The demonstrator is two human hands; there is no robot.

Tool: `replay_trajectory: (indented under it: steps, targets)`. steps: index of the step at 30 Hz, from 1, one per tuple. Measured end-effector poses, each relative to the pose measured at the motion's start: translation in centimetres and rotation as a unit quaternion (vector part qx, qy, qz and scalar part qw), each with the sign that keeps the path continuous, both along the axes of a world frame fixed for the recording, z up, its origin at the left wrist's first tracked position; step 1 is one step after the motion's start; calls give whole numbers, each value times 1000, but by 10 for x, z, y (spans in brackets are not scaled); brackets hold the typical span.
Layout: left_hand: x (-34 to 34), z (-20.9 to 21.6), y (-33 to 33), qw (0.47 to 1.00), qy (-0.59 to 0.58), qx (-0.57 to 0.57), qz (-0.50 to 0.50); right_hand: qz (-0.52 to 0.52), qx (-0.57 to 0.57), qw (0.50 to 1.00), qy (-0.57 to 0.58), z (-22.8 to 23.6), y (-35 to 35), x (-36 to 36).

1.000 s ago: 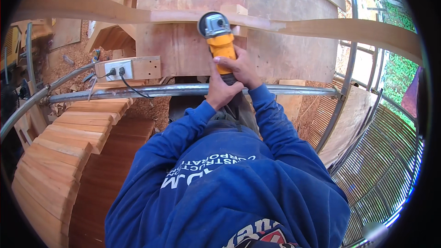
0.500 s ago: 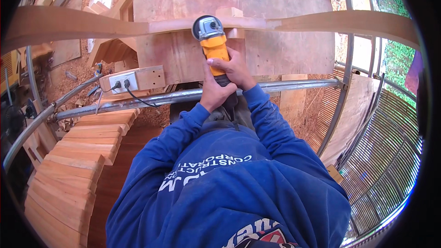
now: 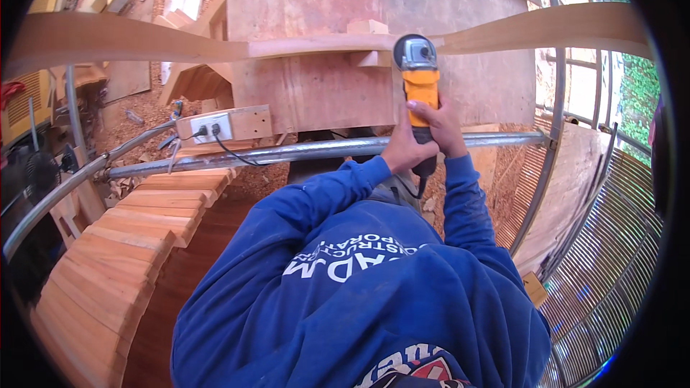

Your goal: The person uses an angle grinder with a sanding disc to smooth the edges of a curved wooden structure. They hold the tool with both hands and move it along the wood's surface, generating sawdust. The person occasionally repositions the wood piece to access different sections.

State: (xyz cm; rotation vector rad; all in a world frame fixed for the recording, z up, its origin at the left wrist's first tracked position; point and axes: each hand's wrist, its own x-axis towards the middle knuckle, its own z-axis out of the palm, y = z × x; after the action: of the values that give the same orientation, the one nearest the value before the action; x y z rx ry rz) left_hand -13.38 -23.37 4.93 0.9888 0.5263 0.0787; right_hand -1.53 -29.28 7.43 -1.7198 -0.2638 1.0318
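Both my hands are closed around a yellow and black angle grinder [image 3: 422,86]. My left hand [image 3: 407,146] wraps the dark rear part of its body, while my right hand [image 3: 443,128] grips from the right, thumb across the yellow housing. The grinder's round disc end lies against the long curved wooden piece [image 3: 302,46] or just over it; I cannot tell whether they touch. That piece runs across the whole view, above a plywood tabletop [image 3: 309,93]. A small wooden block [image 3: 368,26] shows at its far edge, near the middle.
Between me and the tabletop runs a metal pipe rail [image 3: 309,149]. A white outlet [image 3: 211,128] with plugs and black cord is fixed to a board at left. Stacked wooden planks [image 3: 136,237] lie at lower left. A plywood sheet [image 3: 564,179] leans at right beside slatted material.
My hands and the grinder have moved right along the curved wooden piece, from left of the small block to right of it. My grip looks the same.
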Motion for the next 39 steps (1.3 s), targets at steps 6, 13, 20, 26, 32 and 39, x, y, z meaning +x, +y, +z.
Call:
replay_trajectory:
  steps: [6, 13, 20, 26, 32, 39]
  targets:
    - [-59, 52, 85, 988, 18, 149, -34, 39, 15, 999, 5, 55, -32, -9]
    - [-190, 32, 336, 825, -85, 59, 555, -45, -5, 998, 43, 108, -96, -61]
    - [-150, -64, 376, 875, -73, 45, 476, -105, -18, 991, 82, 121, -134, -92]
    - [-109, -48, 372, 815, -27, 285, 504, -175, -4, 984, 16, 121, -155, -102]
    - [-69, 49, 338, 803, -103, 341, 478, -202, 10, 979, 18, 125, -162, -94]
    - [-11, 198, 279, 719, -104, 669, 159, -213, 40, 976, -4, 113, -172, -84]
